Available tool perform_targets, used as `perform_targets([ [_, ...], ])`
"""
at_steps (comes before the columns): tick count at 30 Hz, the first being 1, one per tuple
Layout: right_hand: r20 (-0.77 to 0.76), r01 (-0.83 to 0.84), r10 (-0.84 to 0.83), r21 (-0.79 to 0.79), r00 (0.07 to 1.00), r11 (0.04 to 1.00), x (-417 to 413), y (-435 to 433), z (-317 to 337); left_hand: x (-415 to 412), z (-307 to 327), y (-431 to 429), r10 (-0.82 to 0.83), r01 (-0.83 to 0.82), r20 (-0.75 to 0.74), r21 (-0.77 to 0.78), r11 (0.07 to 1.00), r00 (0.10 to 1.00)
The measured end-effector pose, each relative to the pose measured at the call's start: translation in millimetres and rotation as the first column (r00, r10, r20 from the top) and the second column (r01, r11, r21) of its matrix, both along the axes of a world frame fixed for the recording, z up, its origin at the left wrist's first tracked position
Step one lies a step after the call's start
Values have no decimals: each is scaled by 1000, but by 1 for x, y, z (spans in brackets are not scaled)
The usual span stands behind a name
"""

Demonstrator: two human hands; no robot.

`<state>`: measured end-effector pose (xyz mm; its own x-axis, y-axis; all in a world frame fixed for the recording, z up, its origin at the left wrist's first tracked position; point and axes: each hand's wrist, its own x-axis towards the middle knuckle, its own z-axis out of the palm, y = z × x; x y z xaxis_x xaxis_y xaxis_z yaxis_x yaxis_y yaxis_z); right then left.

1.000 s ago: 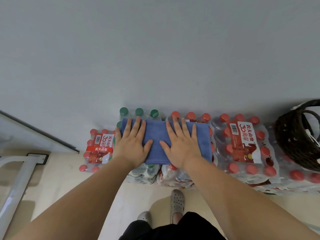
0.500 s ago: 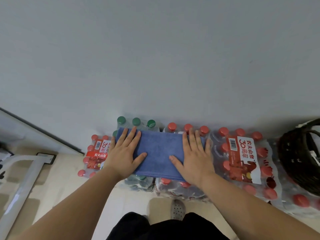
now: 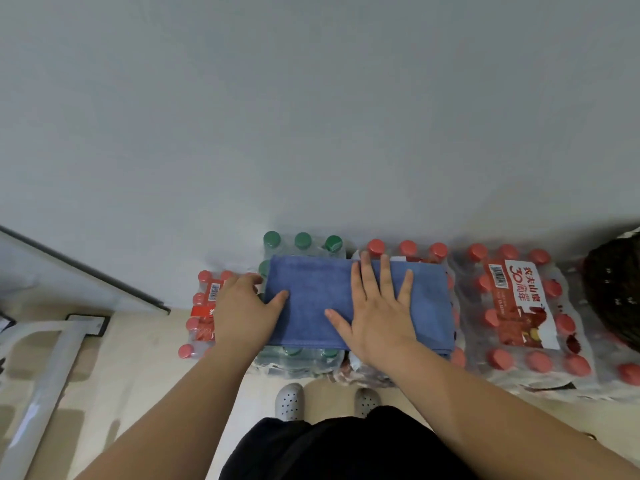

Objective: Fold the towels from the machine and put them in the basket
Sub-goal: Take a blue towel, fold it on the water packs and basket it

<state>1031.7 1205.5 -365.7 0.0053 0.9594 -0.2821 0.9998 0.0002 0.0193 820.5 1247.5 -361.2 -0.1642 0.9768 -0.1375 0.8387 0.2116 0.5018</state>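
Observation:
A folded blue towel (image 3: 318,299) lies flat on top of shrink-wrapped packs of bottled water (image 3: 519,306) against the wall. My right hand (image 3: 377,313) presses down on the towel's middle with straight, spread fingers. At the towel's left edge, my left hand (image 3: 242,306) has its thumb on top and its fingers curled round the edge. A dark woven basket (image 3: 613,299) stands at the far right on the packs, partly cut off by the frame edge. The machine is not in view.
A grey wall rises right behind the packs. A lower pack with red caps (image 3: 201,306) sits on the floor to the left. A white metal frame (image 3: 52,375) stands at the lower left. My feet in grey shoes (image 3: 289,401) are on the beige floor.
My left hand slid left off the towel's top to its left edge and curled round it. My right hand shifted back toward the towel's middle, still flat.

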Motion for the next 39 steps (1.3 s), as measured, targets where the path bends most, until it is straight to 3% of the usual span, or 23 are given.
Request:
perform_targets([
  [10,76,-9,14,-76,997,997,-4,6,-2,2,17,31,-206,208,33,-175,962,978],
  [18,71,-15,19,-58,997,998,-6,7,-2,9,26,29,-106,136,133,-244,960,985],
  [21,54,-17,20,-53,998,998,-4,6,-2,12,28,25,20,46,258,-248,968,966],
  [25,-71,17,-17,3,997,1000,2,2,-1,11,37,25,284,-108,486,-358,928,827],
  [28,-265,52,-36,55,964,997,13,-1,0,11,48,28,378,-98,567,-462,882,732],
  [31,-442,86,-40,84,896,993,29,-7,4,16,60,27,361,-53,608,-464,884,707],
  [36,-460,75,-26,89,888,993,74,-25,9,42,81,14,315,-81,619,-375,924,719],
  [39,-581,143,-55,107,812,984,98,-36,10,75,97,6,218,-25,658,-289,957,721],
])
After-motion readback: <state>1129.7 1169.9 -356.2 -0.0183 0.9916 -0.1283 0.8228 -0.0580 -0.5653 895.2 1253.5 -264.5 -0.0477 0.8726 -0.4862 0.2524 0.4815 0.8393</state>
